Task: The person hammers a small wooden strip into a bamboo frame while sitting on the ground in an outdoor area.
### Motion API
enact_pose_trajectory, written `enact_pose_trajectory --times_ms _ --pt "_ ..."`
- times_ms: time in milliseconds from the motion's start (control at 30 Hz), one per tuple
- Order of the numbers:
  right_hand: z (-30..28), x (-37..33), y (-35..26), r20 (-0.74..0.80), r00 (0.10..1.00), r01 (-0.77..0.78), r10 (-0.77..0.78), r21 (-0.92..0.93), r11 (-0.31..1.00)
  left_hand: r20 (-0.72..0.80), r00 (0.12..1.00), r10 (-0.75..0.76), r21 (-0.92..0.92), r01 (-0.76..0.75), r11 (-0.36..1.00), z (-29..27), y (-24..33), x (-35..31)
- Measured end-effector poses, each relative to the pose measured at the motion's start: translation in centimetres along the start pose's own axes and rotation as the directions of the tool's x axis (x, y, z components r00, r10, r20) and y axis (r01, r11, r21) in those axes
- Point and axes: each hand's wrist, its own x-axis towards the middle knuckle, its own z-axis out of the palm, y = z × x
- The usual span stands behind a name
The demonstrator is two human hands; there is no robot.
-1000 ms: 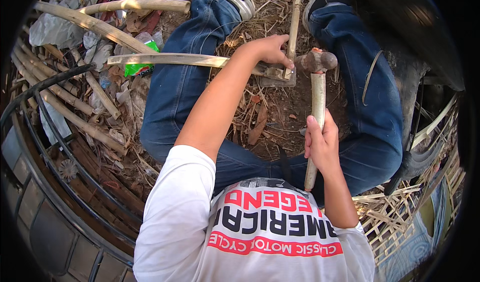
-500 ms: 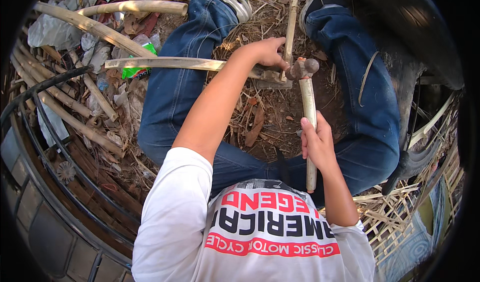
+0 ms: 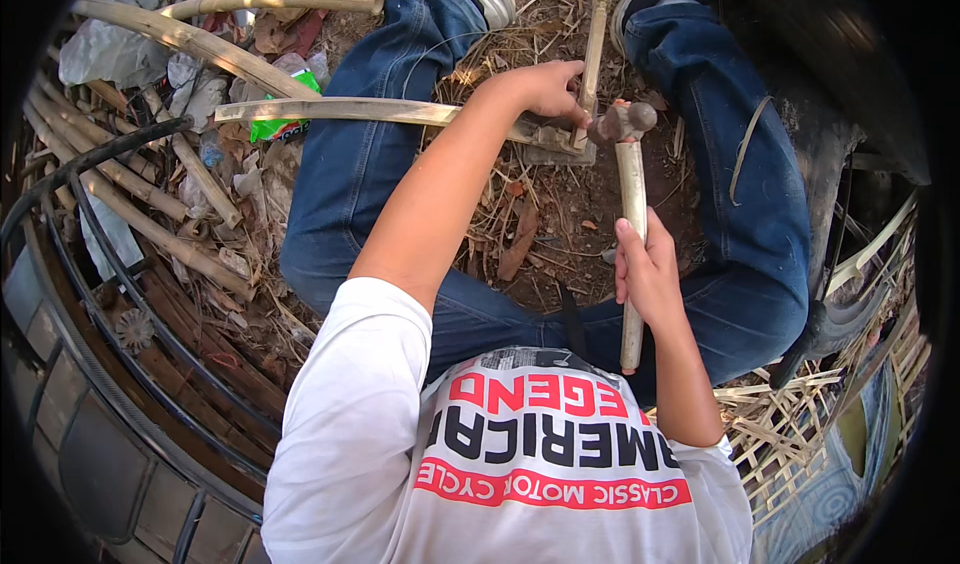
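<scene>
My right hand (image 3: pixel 648 266) is closed around the pale handle (image 3: pixel 634 189) of a hammer, whose rounded, rusty-looking head (image 3: pixel 627 122) is up and away from me. Just left of the hammer head, my left hand (image 3: pixel 548 90) grips the lower end of a long bamboo strip (image 3: pixel 597 39) that runs away from me. Its fingertips pinch where this strip meets a second bamboo strip (image 3: pixel 345 111) lying crosswise over my left leg. A small flat block (image 3: pixel 572 156) lies under the joint on the ground. What fastens the strips, if anything, is hidden.
Bamboo poles (image 3: pixel 210 54) and plastic litter lie at the left, with a green wrapper (image 3: pixel 283 114) by my left leg. A black metal frame (image 3: pixel 110 264) curves along the lower left. Woven bamboo lattice (image 3: pixel 780 454) sits at the lower right. My bent legs enclose the work.
The whole view has shifted slightly. The hammer has moved a little to the right, its head slightly farther from the joint. Both hands keep their grips.
</scene>
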Motion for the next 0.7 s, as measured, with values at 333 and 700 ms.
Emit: enact_pose_trajectory --times_ms 333,700 --pt "-0.1 0.2 -0.2 0.031 0.996 -0.078 0.079 -0.042 0.996 -0.001 0.999 0.044 -0.015 -0.044 0.999 0.3 -0.3 0.0" --pt "0.1 -0.3 -1.0 0.059 0.996 -0.068 0.07 -0.036 0.997 -0.033 0.999 0.012 0.032 -0.011 0.999 0.3 0.1 -0.4"
